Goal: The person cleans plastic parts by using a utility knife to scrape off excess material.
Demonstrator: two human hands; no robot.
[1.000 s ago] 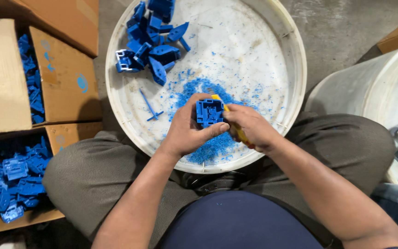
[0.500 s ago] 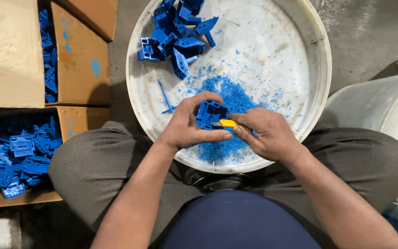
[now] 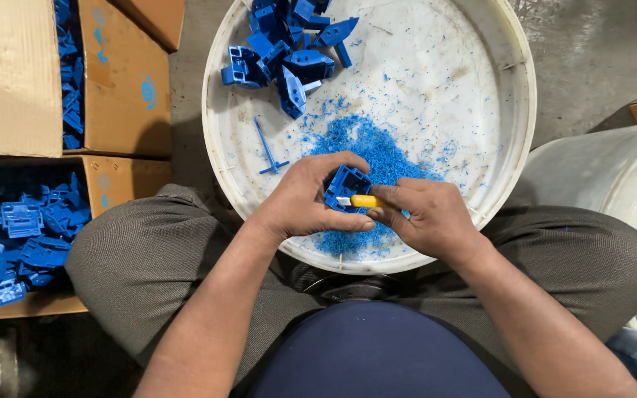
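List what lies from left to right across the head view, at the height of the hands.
Cardboard box of blue parts → left hand → blue plastic part → yellow-handled knife → right hand → white drum.

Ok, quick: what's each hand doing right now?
Left hand: closed around a blue plastic part.
Right hand: closed on a yellow-handled knife, its tip at the part.

Both forearms converge from lower frame toward centre above the lap; left hand (image 3: 305,200) curled, fingers over the top and thumb extended rightward beneath, right hand (image 3: 425,215) clenched, knuckles up, fingertips meeting the left thumb.
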